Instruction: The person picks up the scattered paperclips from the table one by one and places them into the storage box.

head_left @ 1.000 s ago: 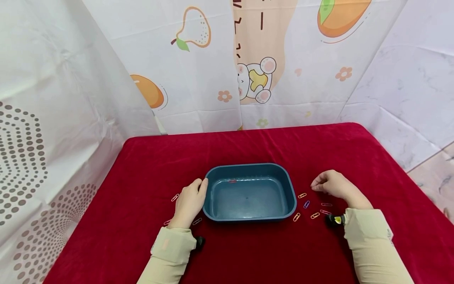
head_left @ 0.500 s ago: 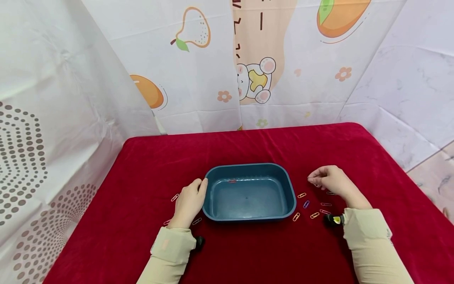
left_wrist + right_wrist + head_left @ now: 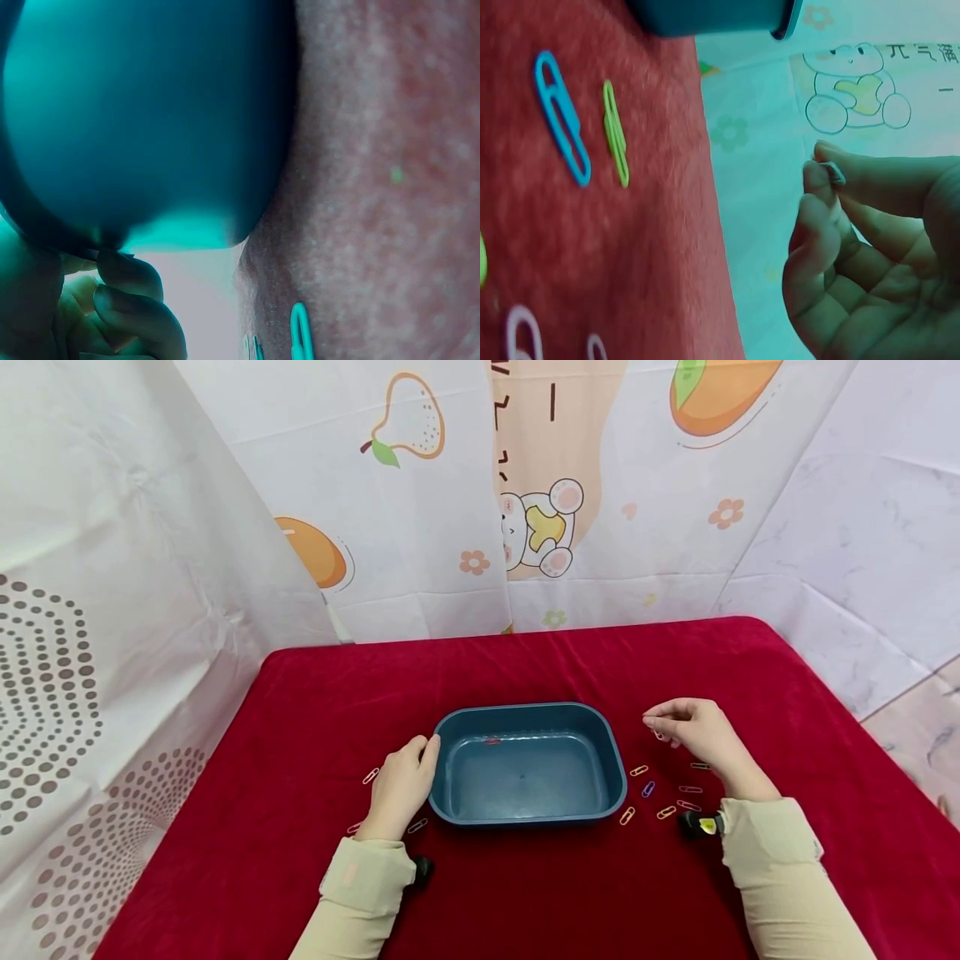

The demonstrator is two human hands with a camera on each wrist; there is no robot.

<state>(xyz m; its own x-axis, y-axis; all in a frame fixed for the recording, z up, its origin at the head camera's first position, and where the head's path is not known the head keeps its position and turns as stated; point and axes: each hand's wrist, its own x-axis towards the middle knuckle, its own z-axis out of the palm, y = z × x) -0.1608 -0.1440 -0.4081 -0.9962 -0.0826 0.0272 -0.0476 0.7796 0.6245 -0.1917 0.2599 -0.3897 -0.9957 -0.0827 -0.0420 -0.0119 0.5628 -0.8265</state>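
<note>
With the thumb and curled fingers of my left hand [image 3: 401,789] I grip the left rim of a dark blue plastic basin [image 3: 525,821]. The left wrist view shows those fingers [image 3: 139,307] bent at the edge of the basin [image 3: 150,120]. My right hand [image 3: 697,735] is raised over the cloth, right of the basin. Its thumb and forefinger pinch a small pale paper clip [image 3: 834,173], mostly hidden by the fingertips. Inside the basin, near the back wall, lies a red paper clip [image 3: 492,742].
Right of the basin lie several paper clips, among them a blue one [image 3: 648,789], a yellow one [image 3: 627,816] and a pink one [image 3: 688,806]. A few more, including a pale one [image 3: 371,775], lie around my left hand. Red cloth [image 3: 540,893] covers the table; a printed curtain [image 3: 420,527] hangs behind.
My right hand has risen from the cloth and moved slightly left and away from me, with the paper clip between its fingertips. My left hand and the basin stay put.
</note>
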